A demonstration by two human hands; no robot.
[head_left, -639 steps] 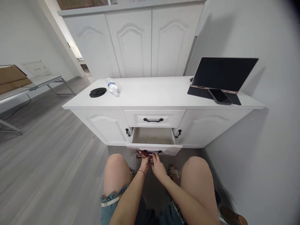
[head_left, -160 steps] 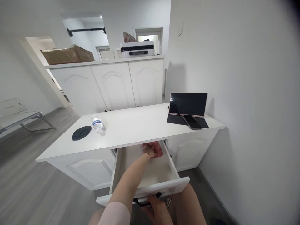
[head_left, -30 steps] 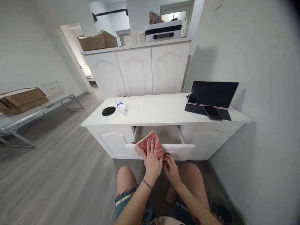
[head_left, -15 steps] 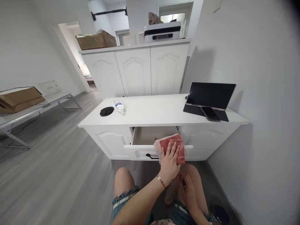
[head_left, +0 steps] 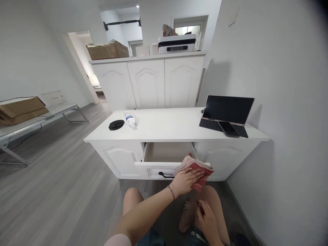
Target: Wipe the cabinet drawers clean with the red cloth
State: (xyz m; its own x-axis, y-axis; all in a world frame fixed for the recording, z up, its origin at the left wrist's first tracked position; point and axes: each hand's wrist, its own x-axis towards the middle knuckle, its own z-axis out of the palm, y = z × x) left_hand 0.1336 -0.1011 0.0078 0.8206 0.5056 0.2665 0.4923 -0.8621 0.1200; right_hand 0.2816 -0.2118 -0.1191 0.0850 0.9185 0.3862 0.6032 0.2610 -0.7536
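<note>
My left hand (head_left: pixel 186 181) lies over a folded red-and-white towel (head_left: pixel 201 171), its fingers gripping it against the top edge and front of the pulled-out drawer (head_left: pixel 166 152). The towel covers the right part of the drawer front, and a small red bit of it shows over the rim. Left of the towel is the black drawer handle (head_left: pixel 164 175), partly hidden by my hand. Low by my right knee, my right hand (head_left: pixel 207 218) rests against the leg with its fingers curled together. I see nothing held in it.
On the white cabinet top (head_left: pixel 164 124) are a water bottle (head_left: pixel 130 119), a black round item (head_left: pixel 116 125), a propped tablet (head_left: pixel 229 110) and a phone (head_left: pixel 229 129). A cardboard box (head_left: pixel 23 111) sits on a bench at left. The wall (head_left: pixel 289 136) borders the right side.
My left hand has turned and slid the towel rightward along the drawer front, towards its right end. My right hand stays by the knee. The view has tilted slightly.
</note>
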